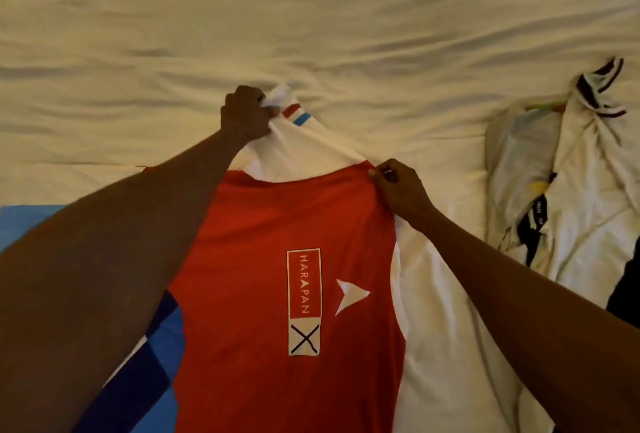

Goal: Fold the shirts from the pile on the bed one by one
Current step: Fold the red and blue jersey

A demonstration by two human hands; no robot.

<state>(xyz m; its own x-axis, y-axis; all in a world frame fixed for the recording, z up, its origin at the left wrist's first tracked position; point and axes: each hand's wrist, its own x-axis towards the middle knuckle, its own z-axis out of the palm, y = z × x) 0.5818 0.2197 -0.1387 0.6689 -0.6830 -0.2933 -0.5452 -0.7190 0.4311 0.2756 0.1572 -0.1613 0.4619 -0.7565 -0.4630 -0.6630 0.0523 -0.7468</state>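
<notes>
A red and white shirt (249, 259) with a white "HARAPAN" box print lies spread on the bed in front of me. My left hand (244, 113) grips the bunched end of its white sleeve, which has red and blue stripes, at the far left. My right hand (398, 186) pinches the red shoulder edge where it meets the white sleeve on the right. A crumpled pile of white shirts (568, 183) with dark trim lies to the right.
A cream, wrinkled bed sheet (311, 16) stretches across the far side. A blue and white patterned garment (152, 363) lies flat under the red shirt at the lower left. A dark object (627, 280) sits at the right edge.
</notes>
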